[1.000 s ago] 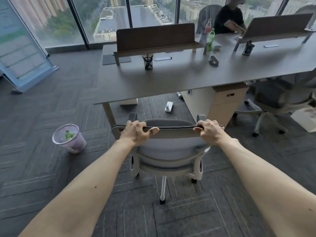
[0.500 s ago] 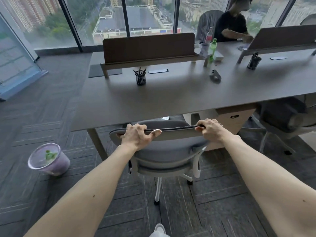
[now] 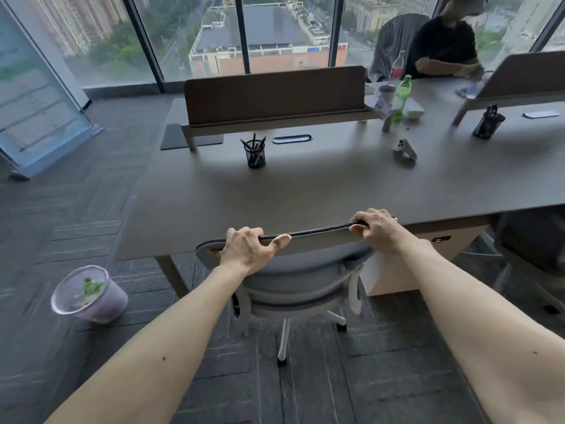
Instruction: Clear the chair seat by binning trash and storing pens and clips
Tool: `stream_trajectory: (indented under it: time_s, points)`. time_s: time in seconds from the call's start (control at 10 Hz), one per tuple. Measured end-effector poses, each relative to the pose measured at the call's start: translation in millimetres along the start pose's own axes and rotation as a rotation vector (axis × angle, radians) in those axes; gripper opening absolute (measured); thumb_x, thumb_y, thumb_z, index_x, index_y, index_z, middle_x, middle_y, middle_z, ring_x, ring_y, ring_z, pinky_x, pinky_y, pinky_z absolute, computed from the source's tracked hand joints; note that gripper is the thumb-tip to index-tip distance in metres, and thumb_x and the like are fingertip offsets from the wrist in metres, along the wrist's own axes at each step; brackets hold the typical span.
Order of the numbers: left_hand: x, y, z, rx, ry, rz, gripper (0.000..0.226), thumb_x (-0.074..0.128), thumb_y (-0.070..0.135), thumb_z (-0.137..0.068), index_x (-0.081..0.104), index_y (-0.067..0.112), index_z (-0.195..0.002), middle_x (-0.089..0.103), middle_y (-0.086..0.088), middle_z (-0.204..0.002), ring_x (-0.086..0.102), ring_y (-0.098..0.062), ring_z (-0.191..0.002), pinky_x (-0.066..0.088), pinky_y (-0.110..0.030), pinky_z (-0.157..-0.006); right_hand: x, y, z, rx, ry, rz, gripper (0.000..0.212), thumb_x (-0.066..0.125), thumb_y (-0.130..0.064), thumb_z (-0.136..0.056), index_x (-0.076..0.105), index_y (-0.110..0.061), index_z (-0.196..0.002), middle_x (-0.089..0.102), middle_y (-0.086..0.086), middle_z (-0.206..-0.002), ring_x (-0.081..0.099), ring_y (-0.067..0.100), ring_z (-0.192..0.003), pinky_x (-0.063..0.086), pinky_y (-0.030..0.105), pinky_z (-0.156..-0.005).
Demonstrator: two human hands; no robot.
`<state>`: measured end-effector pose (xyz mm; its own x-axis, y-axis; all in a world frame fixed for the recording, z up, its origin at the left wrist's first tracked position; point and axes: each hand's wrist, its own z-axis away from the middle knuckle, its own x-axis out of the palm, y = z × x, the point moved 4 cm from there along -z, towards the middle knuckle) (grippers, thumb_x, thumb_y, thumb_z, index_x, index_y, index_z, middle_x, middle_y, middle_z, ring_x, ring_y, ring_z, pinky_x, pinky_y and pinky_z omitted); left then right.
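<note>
Grey-brown desk (image 3: 305,191), one long slab, ran left to right before tall windows (image 3: 189,35), over dark carpeted floor (image 3: 76,209). One grey mesh-backed chair (image 3: 302,267), white-framed, stood pushed in at the desk's near edge, seat hidden. One lined bin (image 3: 91,296) sat near left on the carpet. Left hand (image 3: 247,250) and right hand (image 3: 379,231) clenched the chair's top rail, one at each end. Two black pen cups (image 3: 256,154) stood far on the desk. Two bottles (image 3: 402,96) stood far right.
</note>
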<state>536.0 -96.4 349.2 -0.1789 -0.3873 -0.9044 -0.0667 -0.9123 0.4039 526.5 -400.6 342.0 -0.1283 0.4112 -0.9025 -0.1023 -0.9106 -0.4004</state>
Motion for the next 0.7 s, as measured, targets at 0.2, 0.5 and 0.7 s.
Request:
stream_trajectory:
  time_s: [0.2,0.5,0.7]
  points:
    - [-3.1,2.1,-0.4,-0.019,0.012,0.028,0.07,0.028,0.096,-0.063,0.041,0.028,-0.06,0.064,-0.013,-0.091,0.05,-0.037,-0.103,0.046,-0.045,-0.086,-1.2,4.1,-6.9,-0.046,-0.02,-0.003,0.027,0.05,-0.045,-0.096,0.064,-0.034,-0.116,0.059,0.004,-0.119,0.043,0.028,-0.121,0.032,0.045,-0.105]
    - [-4.7,15.3,14.2,-0.088,-0.071,-0.051,0.07,0.03,0.094,-0.065,0.054,0.029,-0.077,0.058,-0.004,-0.096,0.051,-0.031,-0.106,0.047,-0.047,-0.092,-8.8,6.5,-1.3,-0.035,-0.135,0.019,0.034,0.052,-0.058,-0.089,0.065,-0.036,-0.111,0.064,-0.001,-0.117,0.053,0.025,-0.116,0.041,0.049,-0.102]
    - [-45.8,22.0,19.9,-0.06,0.012,0.022,0.083,0.043,0.092,-0.063,0.064,0.027,-0.109,0.061,-0.003,-0.123,0.059,-0.024,-0.114,0.049,-0.039,-0.093,-49.1,-19.5,3.9,-0.135,-0.086,-0.075,0.029,0.064,-0.05,-0.086,0.073,-0.026,-0.099,0.073,-0.004,-0.098,0.066,0.017,-0.092,0.052,0.032,-0.085]
